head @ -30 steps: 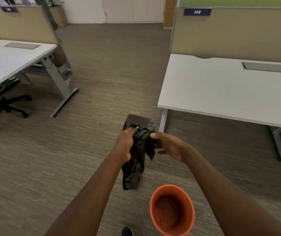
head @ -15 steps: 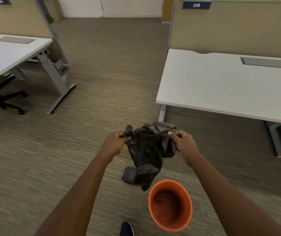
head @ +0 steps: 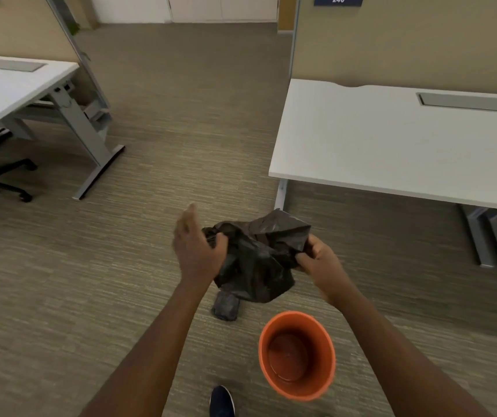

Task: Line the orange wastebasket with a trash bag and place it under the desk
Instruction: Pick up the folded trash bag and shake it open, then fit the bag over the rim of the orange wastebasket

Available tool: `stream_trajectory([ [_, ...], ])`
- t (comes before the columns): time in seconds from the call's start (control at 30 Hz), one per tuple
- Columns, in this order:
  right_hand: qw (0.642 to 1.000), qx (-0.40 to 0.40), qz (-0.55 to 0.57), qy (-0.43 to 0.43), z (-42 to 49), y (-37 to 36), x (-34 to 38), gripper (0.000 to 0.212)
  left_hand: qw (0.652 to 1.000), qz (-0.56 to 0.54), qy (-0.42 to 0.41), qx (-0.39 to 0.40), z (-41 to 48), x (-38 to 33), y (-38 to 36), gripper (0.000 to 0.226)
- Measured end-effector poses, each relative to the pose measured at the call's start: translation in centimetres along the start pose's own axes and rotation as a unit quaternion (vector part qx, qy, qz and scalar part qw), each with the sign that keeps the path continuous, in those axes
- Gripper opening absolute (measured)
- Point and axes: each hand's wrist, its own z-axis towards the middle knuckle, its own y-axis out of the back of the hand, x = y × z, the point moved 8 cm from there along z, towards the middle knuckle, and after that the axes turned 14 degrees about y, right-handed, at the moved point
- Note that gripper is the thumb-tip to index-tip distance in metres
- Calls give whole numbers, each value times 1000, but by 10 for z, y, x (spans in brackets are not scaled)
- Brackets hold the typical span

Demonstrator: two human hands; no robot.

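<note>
Wastebasket point(head: 297, 355) unlined on carpet; desk point(head: 391, 145) beyond, shoe point(head: 222, 401) beside.

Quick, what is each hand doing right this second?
Left hand: fingers mostly spread open, thumb side just touching the black trash bag; whether it grips cannot be told.
Right hand: closed, pinching the bag's edge.

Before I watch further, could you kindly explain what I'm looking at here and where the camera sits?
There is no machine: a camera worn on a person's head looks down at their two bare arms. The right hand grips a crumpled black trash bag; the left hand touches its other edge with fingers spread. An orange wastebasket, unlined, stands upright on the carpet near the person's shoe. A white desk stands to the right, another desk to the left.
</note>
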Motion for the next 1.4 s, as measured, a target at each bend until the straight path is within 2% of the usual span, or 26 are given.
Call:
stream_trajectory([
  [0.07, 995, 46, -79, 29, 1, -4, 8, 32, 989, 33, -113, 84, -3, -31, -22, 88],
  [0.13, 983, 89, -150, 57, 1, -8, 19, 30, 970, 107, -151, 155, -3, -46, -49, 82],
  [0.17, 974, 104, -188, 71, 2, -9, 25, 28, 960, 155, -156, 174, -2, -49, -62, 70],
  [0.23, 964, 99, -229, 89, 3, -4, 33, 22, 949, 210, -124, 199, 1, -50, -77, 35],
  [0.27, 967, 73, -228, 83, 5, 3, 32, 21, 954, 200, -85, 207, 3, -48, -80, 25],
  [0.37, 987, -49, -153, 17, 8, 36, 19, 25, 964, 24, 73, 253, 3, -36, -84, 18],
  [0.43, 992, -90, -83, -17, 7, 50, 15, 27, 953, -32, 71, 293, -5, -43, -87, 11],
  [0.47, 993, -100, -54, -23, 7, 54, 16, 28, 938, -29, 37, 342, -16, -50, -90, 22],
  [0.53, 993, -112, -14, -18, 8, 58, 23, 27, 896, -6, -41, 443, -45, -65, -99, 66],
  [0.6, 994, -110, -2, -7, 9, 58, 29, 24, 868, 6, -88, 489, -68, -73, -109, 86],
  [0.67, 995, -96, 0, 5, 9, 56, 35, 22, 873, 36, -82, 479, -77, -70, -125, 83],
  [0.73, 997, -74, -25, 8, 10, 56, 38, 18, 891, 84, -74, 439, -77, -68, -136, 66],
  [0.77, 996, -57, -67, 6, 11, 57, 39, 17, 902, 86, -63, 417, -74, -67, -139, 51],
  [0.83, 973, -5, -231, 5, 11, 62, 43, 34, 925, 30, -6, 378, -64, -64, -137, 23],
  [0.9, 929, 15, -371, 8, 11, 72, 44, 55, 932, -68, 99, 342, -51, -58, -131, 22],
  [0.97, 913, -4, -406, -37, 9, 86, 33, 88, 906, -163, 220, 324, -45, -51, -125, 28],
  [1.0, 917, -14, -389, -87, 7, 91, 21, 105, 880, -213, 270, 329, -45, -50, -126, 33],
  [1.03, 922, -23, -361, -139, 3, 92, 7, 113, 851, -259, 307, 339, -47, -52, -129, 35],
  [1.07, 923, -27, -338, -182, -2, 90, -7, 109, 825, -300, 331, 347, -50, -55, -132, 35],
  [1.1, 918, -16, -336, -211, -6, 86, -22, 95, 804, -330, 346, 352, -53, -60, -133, 32],
  [1.17, 887, 26, -399, -230, -14, 83, -45, 49, 788, -342, 373, 350, -58, -60, -134, 24],
  [1.2, 875, 27, -424, -234, -19, 87, -55, 38, 791, -332, 382, 343, -58, -56, -133, 22],
  [1.23, 874, 3, -424, -237, -23, 95, -64, 34, 803, -316, 383, 331, -55, -50, -129, 20],
  [1.3, 900, -82, -352, -243, -26, 117, -73, 29, 851, -235, 356, 306, -40, -38, -120, 22],
  [1.4, 924, -173, -288, -181, -13, 140, -44, 17, 912, -83, 252, 314, -21, -44, -106, 22],
])
